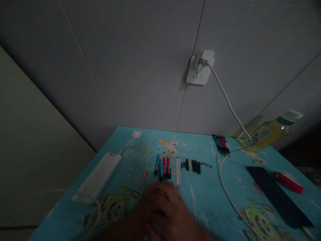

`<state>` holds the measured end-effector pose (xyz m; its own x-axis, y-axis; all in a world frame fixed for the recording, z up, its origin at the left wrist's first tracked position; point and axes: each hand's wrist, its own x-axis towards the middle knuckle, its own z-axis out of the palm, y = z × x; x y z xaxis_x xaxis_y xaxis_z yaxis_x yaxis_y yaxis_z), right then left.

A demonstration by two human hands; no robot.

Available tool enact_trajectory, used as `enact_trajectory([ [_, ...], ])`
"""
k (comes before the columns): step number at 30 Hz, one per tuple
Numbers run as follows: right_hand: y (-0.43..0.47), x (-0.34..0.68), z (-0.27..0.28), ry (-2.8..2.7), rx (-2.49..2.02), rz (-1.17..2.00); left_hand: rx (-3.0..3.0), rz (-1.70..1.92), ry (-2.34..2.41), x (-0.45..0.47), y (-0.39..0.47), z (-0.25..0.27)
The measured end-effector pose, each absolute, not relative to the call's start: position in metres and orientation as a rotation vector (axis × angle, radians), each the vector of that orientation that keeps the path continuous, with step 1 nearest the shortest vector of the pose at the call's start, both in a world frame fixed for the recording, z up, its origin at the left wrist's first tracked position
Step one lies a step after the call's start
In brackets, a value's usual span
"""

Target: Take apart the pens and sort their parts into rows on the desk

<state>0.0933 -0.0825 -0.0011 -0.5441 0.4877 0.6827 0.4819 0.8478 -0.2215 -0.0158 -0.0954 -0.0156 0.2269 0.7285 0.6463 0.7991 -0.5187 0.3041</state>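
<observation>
My left hand [153,197] and my right hand [172,214] are clasped together at the front of the table, fingers closed over each other. No object shows in either hand; the space between the palms is hidden. Just beyond them lie blue pen barrels [161,167] and red pen barrels [165,167], with dark ends. Slim white refills [178,170] lie side by side to their right. Further right are small black pen parts [196,166] and thin dark springs [206,165]. Several pens [221,145] in blue, red and black lie together near the wall.
A white power strip [97,177] with a cable lies on the left of the blue cartoon-print table [208,197]. At the back right a bottle of yellow liquid [269,134] leans. A black flat object [278,195] and a red object [288,182] lie right. A white cable [227,97] hangs from a wall charger [204,60].
</observation>
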Motion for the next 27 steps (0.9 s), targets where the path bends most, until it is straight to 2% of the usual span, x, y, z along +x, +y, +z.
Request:
enact_trajectory([
  [3, -0.084, 0.093, -0.001, -2.252, -0.717, 0.047, -2.271, -1.129, -1.654, 0.002, -0.093, -0.025],
  [5, -0.084, 0.094, -0.001, -2.253, -0.720, 0.091, -1.983, -1.118, -1.905, 0.020, -0.098, -0.032],
  [9, -0.085, 0.093, -0.004, -2.265, -0.766, 0.177, -1.983, -1.109, -1.945, 0.045, -0.100, -0.038],
  [14, -0.085, 0.091, -0.003, -2.213, -0.802, 0.178, -1.975, -0.937, -2.016, 0.029, -0.096, -0.038],
  [16, -0.085, 0.091, -0.003, -2.219, -0.804, 0.175, -1.983, -0.854, -1.982, 0.015, -0.096, -0.039],
  [21, -0.084, 0.093, -0.006, -2.301, -0.777, 0.144, -2.139, -1.004, -1.748, -0.010, -0.093, -0.044],
  [27, -0.085, 0.094, -0.004, -2.228, -0.840, 0.065, -2.020, -0.963, -1.476, -0.011, -0.085, -0.044],
])
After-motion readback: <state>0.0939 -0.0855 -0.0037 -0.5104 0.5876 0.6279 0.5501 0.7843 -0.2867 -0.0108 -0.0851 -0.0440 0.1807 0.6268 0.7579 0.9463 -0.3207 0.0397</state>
